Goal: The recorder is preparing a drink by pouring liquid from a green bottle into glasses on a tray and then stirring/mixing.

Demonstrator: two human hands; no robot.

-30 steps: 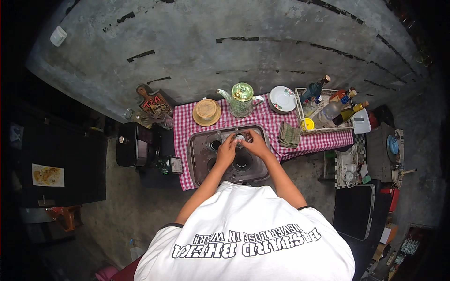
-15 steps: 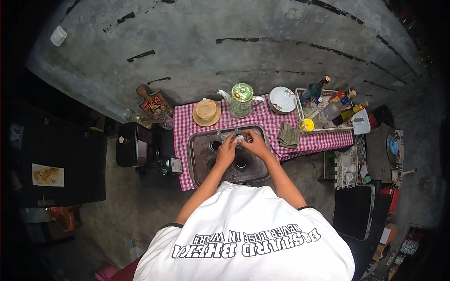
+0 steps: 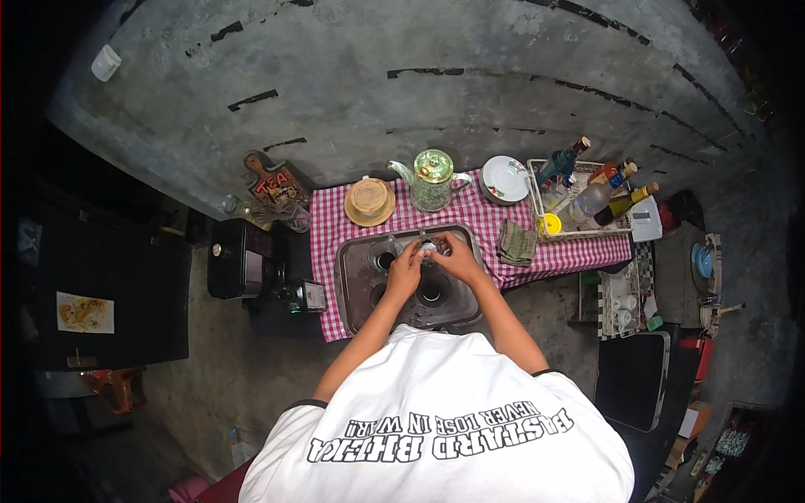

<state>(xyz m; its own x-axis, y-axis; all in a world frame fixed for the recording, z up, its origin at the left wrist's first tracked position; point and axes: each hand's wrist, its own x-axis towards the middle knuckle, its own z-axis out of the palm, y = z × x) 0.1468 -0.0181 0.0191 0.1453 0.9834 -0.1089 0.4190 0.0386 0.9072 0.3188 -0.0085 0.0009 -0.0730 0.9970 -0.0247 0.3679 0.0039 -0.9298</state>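
Note:
Over the far part of a dark brown tray (image 3: 342,289), my left hand (image 3: 406,273) and my right hand (image 3: 460,259) meet with fingertips closed round a small whitish thing (image 3: 428,247). Its kind is too small and too covered by fingers to tell. A cup with dark contents (image 3: 385,261) stands in the tray just left of my left hand. Another dark, round cup (image 3: 432,290) sits between my wrists. A third dark round shape (image 3: 378,293) lies partly behind my left forearm. The tray rests on a red-and-white checked cloth (image 3: 329,230).
Behind the tray stand a lidded wooden pot (image 3: 369,199), a green patterned teapot (image 3: 432,186) and white plates (image 3: 506,178). A folded green cloth (image 3: 517,242) lies to the right, near a white basket (image 3: 587,232) of bottles. A black dispenser (image 3: 237,260) is on the left.
Both hands stay in nearly the same place over the tray. The fingers shift very slightly around the small whitish thing.

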